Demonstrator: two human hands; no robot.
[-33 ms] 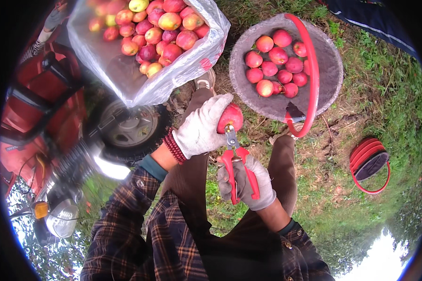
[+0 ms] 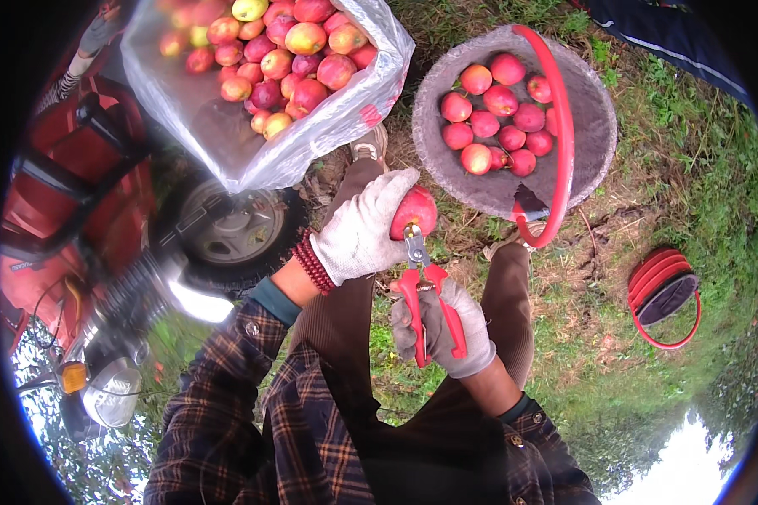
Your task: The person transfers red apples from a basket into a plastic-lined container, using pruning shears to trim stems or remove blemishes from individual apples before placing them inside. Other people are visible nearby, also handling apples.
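A red apple is gripped in my left hand, which wears a pale work glove. My right hand, gloved in grey, is wrapped round red-handled pruning shears. The metal tips of the shears touch the apple at its stem end; whether the blades are closed on a stem is too small to tell. Beyond my hands to the right stands a grey bucket with a thick red handle, holding several red apples. At the upper left a box lined with clear plastic holds many red and yellow apples.
A red three-wheeled or motorbike-like vehicle with a black-tyred wheel stands at left. A small red and black basket lies on the grass at right. Another person's gloved hand shows at upper left; dark blue cloth at upper right.
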